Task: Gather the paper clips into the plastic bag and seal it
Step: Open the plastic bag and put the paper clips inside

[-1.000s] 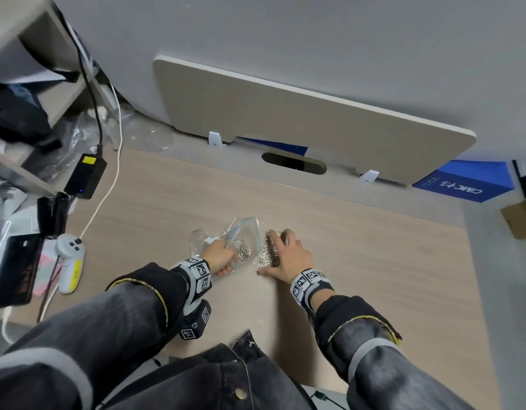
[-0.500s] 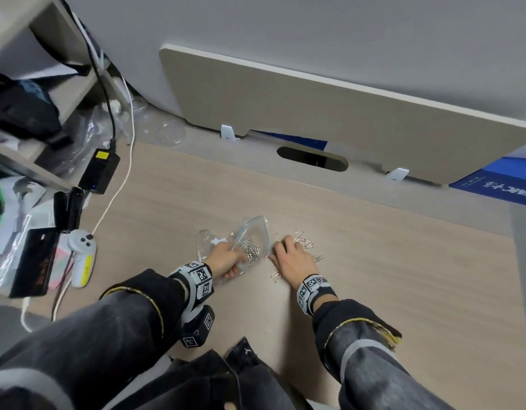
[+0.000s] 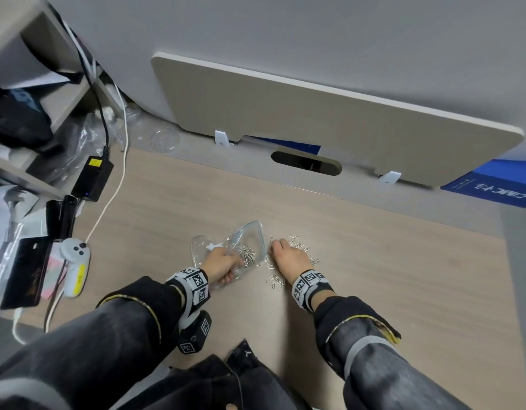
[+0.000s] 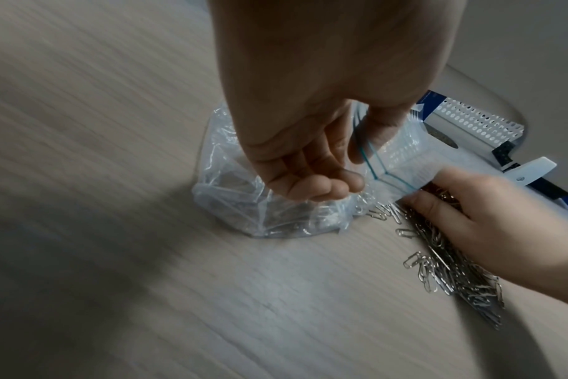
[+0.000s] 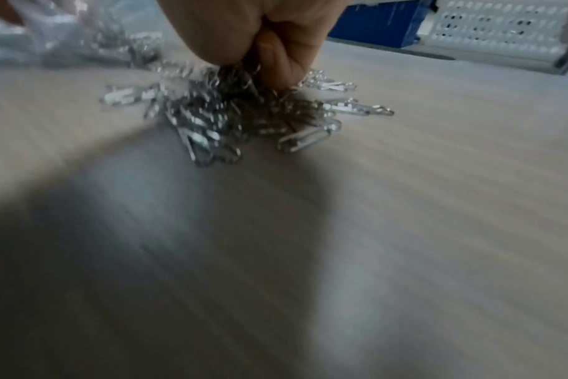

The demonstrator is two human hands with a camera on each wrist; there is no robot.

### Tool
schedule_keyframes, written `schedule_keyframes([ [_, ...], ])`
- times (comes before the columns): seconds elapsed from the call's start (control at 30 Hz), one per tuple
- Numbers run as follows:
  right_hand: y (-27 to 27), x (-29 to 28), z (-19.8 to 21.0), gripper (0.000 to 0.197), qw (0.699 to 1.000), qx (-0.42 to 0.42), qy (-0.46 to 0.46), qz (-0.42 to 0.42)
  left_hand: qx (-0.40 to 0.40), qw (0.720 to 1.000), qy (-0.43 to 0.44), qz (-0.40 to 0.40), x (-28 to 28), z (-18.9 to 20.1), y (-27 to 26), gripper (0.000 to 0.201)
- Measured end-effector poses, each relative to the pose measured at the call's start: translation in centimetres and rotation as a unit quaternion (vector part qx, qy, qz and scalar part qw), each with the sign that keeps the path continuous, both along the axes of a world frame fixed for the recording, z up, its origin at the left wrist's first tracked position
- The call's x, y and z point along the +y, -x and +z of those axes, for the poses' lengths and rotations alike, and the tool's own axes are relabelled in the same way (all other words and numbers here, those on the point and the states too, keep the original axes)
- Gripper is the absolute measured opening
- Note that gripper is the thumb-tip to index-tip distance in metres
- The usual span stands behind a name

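A clear plastic zip bag point(image 3: 238, 247) point(image 4: 276, 212) lies on the wooden desk, its blue-edged mouth facing right and gaping. Some silver paper clips point(image 3: 248, 255) sit inside it. My left hand point(image 3: 220, 266) point(image 4: 312, 164) pinches the bag's near rim and holds the mouth apart. Just right of the mouth lies a loose heap of paper clips point(image 3: 297, 247) point(image 4: 445, 259) point(image 5: 243, 112). My right hand point(image 3: 288, 258) point(image 5: 269, 59) rests on that heap with its fingers curled down into the clips, gripping a bunch of them.
A black power adapter point(image 3: 93, 179) with white cable, a white controller point(image 3: 75, 261) and a cluttered shelf point(image 3: 25, 113) stand at the left. A beige panel point(image 3: 330, 122) leans against the wall behind the desk point(image 3: 404, 276). A blue box point(image 3: 498, 190) is at the far right.
My right hand drew back from the bag's mouth onto the loose clips, which now lie spread on the desk. The left hand kept its hold on the bag. The head view shifted left.
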State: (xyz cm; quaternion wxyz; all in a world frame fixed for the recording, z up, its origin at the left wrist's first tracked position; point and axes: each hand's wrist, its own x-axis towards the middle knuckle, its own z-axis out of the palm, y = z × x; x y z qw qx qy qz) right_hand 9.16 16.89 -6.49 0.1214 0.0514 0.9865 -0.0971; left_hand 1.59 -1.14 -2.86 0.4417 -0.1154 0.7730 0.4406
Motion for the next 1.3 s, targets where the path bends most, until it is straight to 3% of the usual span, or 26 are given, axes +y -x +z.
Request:
schedule_keyframes([
  [0.07, 0.0, 0.4, 0.3, 0.020, 0.996, -0.018, 0.075, -0.052, -0.004, 1.000, -0.002, -0.009, 0.0, 0.1, 0.1, 0.015],
  [0.13, -0.2, 1.0, 0.8, 0.024, 0.972, 0.000, 0.179, -0.153, -0.006, 1.000, 0.000, -0.021, 0.0, 0.3, 0.1, 0.013],
  [0.27, -0.3, 2.5, 2.4, 0.032, 0.863, -0.003, 0.368, -0.347, 0.000, 0.999, 0.002, -0.039, 0.4, 1.0, 0.1, 0.013],
  [0.33, 0.2, 2.7, 3.5, 0.033, 0.809, -0.056, 0.452, -0.370, -0.005, 0.999, -0.002, -0.053, 0.7, 1.1, -0.1, 0.012],
  [0.4, 1.1, 2.3, 4.5, 0.031, 0.789, -0.088, 0.495, -0.353, -0.008, 0.998, -0.004, -0.067, 1.0, 1.2, -0.4, 0.013],
  [0.5, 2.7, 0.6, 5.7, 0.032, 0.808, -0.101, 0.489, -0.313, -0.011, 0.996, -0.011, -0.092, 1.5, 1.7, -0.7, 0.012],
  [0.6, 4.2, -1.1, 5.8, 0.026, 0.880, -0.104, 0.358, -0.293, -0.020, 0.995, -0.022, -0.096, 1.7, 2.2, -1.1, 0.011],
  [0.67, 4.8, -2.0, 5.7, 0.024, 0.913, -0.106, 0.271, -0.287, -0.022, 0.995, -0.021, -0.095, 1.6, 2.5, -1.1, 0.010],
  [0.73, 5.1, -2.6, 5.7, 0.024, 0.910, -0.113, 0.274, -0.290, -0.020, 0.994, -0.019, -0.106, 1.6, 2.8, -1.0, 0.010],
  [0.9, 5.3, -2.1, 6.0, 0.028, 0.836, -0.163, 0.418, -0.315, -0.013, 0.992, -0.018, -0.127, 1.6, 3.3, -0.6, 0.014],
  [1.03, 5.3, -1.1, 6.6, 0.027, 0.835, -0.158, 0.436, -0.295, -0.008, 0.990, -0.017, -0.140, 1.9, 3.7, -0.4, 0.028],
  [1.13, 5.0, -0.2, 7.5, 0.026, 0.827, -0.076, 0.461, -0.312, 0.000, 0.990, -0.013, -0.140, 1.9, 4.1, -0.2, 0.024],
  [1.2, 4.5, 0.7, 7.6, 0.028, 0.836, -0.014, 0.438, -0.329, 0.019, 0.992, -0.004, -0.122, 1.9, 4.3, 0.1, 0.020],
  [1.3, 3.5, 2.3, 7.0, 0.023, 0.901, 0.004, 0.287, -0.324, 0.059, 0.996, 0.011, -0.073, 1.7, 4.7, 0.5, 0.018],
])
